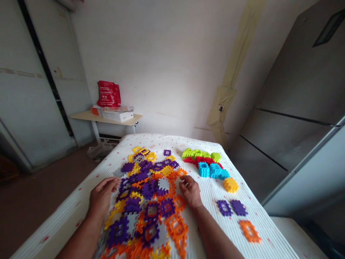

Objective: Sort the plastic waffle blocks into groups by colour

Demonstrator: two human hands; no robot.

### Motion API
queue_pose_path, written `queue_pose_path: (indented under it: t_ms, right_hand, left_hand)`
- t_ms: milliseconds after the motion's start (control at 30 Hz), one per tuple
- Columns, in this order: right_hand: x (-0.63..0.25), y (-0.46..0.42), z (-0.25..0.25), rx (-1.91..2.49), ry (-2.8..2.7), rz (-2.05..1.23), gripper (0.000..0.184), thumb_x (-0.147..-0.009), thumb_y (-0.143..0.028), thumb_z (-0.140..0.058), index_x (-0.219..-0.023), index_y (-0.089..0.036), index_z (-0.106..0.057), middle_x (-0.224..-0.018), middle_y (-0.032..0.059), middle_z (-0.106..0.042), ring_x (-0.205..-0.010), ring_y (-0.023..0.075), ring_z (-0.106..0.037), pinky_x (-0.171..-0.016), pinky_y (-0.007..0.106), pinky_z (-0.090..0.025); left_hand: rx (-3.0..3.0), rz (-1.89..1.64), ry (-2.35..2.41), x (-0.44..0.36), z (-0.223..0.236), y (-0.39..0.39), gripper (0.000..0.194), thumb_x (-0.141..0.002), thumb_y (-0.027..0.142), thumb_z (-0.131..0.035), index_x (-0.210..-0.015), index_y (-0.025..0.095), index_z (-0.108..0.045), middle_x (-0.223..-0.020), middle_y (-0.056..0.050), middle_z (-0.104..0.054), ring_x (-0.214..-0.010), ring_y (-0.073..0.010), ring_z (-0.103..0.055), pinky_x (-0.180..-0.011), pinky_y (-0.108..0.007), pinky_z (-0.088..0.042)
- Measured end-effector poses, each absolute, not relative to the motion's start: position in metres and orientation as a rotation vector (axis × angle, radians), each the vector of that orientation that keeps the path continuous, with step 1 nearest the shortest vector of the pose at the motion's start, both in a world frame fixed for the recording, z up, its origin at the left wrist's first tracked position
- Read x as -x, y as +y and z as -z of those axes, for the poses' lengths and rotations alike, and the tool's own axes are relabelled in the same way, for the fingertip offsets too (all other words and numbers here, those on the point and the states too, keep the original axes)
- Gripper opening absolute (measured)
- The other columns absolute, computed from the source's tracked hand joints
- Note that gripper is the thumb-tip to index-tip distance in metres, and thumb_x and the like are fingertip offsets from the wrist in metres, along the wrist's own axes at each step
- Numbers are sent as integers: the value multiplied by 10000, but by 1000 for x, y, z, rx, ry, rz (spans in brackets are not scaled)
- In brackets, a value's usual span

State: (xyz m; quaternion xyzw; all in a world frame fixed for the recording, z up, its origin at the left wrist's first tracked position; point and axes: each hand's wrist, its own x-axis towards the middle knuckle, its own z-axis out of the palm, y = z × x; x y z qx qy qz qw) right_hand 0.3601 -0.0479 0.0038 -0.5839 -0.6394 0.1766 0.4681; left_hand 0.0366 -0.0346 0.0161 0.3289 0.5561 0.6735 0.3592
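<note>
A heap of toothed plastic building tiles, mostly purple [152,210], orange [176,226], yellow [167,170] and grey [163,183], spreads across the middle of the table. At the heap's left edge is my left hand [104,194], fingers curled together beside a purple tile; what they hold, if anything, is hidden. My right hand [191,192] is at the right edge, thumb and fingers bent in a pinch on a light grey tile [178,183], close to orange tiles.
Sorted stacks stand at the table's right: green tiles [201,154], red tiles [202,159], blue tiles [204,169] and yellow tiles [231,185]. Nearer lie a purple window tile [224,208], a plain purple tile [238,207] and an orange frame [249,231]. A fridge [285,108] stands on the right.
</note>
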Motion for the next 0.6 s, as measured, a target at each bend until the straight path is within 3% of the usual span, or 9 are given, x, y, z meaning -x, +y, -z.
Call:
queue_pose_path:
  t_ms: [200,400,600]
  right_hand:
    - [-335,-54,-19,1298,-1869,-405,335,-736,-240,-613,-1067,-208,-654,-1040,63,-661,-1018,227,-549,-901,348,-440]
    - [-322,-55,-30,1321,-2129,-346,388,-761,-313,-647,-1129,-193,-616,-999,62,-650,-960,236,-520,-879,358,-417]
    - [-323,-52,-27,1364,-2158,-339,430,-743,-276,-682,-1161,-211,-607,-1023,51,-646,-955,227,-523,-878,360,-415]
  left_hand:
    - [-851,-1732,1431,-37,-16,-35,351,-492,433,-746,-716,173,-672,-652,-10,-691,-592,-150,-592,-545,-260,-449]
    - [-813,-1717,1428,-36,-17,-34,347,-481,403,-768,-711,163,-672,-633,-8,-695,-600,-151,-580,-558,-260,-439]
    - [-755,-1715,1419,-37,-20,-34,357,-420,385,-794,-676,168,-671,-618,1,-686,-629,-155,-566,-579,-267,-424]
